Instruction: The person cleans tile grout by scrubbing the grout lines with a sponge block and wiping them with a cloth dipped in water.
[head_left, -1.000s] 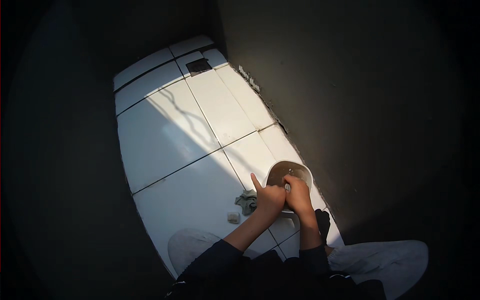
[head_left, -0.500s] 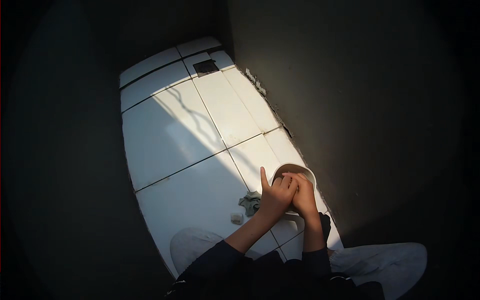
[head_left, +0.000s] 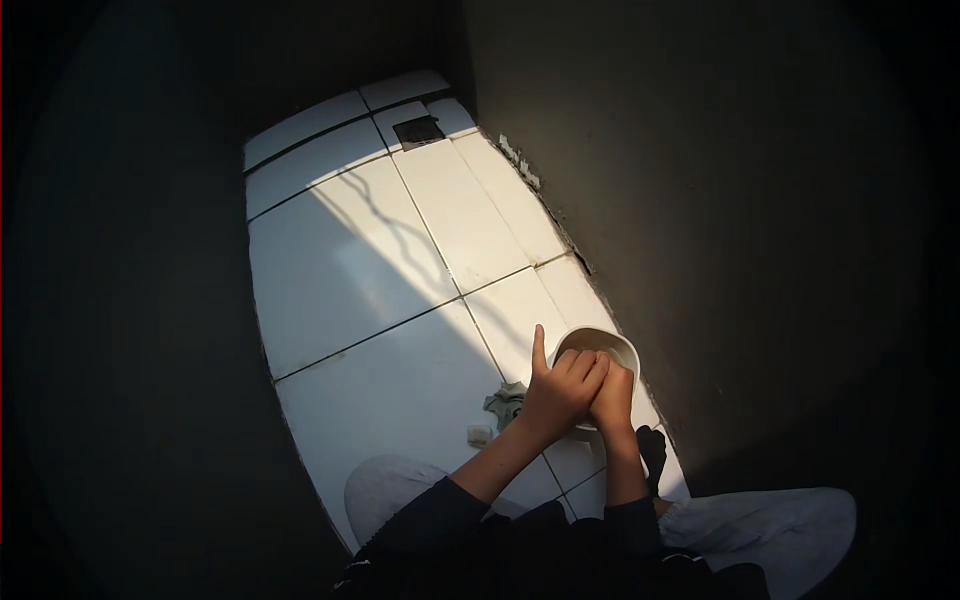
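My left hand (head_left: 562, 395) and my right hand (head_left: 612, 398) are pressed together over a white tub (head_left: 634, 358) with rounded corners. The fingers of my left hand curl inward, except for the outer one, which points up and away. My right hand is closed against it, and its fingertips are hidden. Anything between the two hands is out of sight. Just left of my left wrist lies a crumpled grey-green cloth (head_left: 504, 402). Near it on the tiles sits a small pale block (head_left: 480, 436), too small to name for certain.
White floor tiles (head_left: 350, 270) stretch ahead, partly sunlit, to a dark square drain opening (head_left: 418, 132). A dark wall (head_left: 760, 250) with a chipped lower edge runs along the right. My bent knees in light grey trousers (head_left: 395, 490) flank the tiles, and a dark-covered foot (head_left: 652, 448) shows beside the tub.
My right fingers, stretched over the tub before, have curled in against my left hand. Both hands are closed more tightly. The view has shifted slightly.
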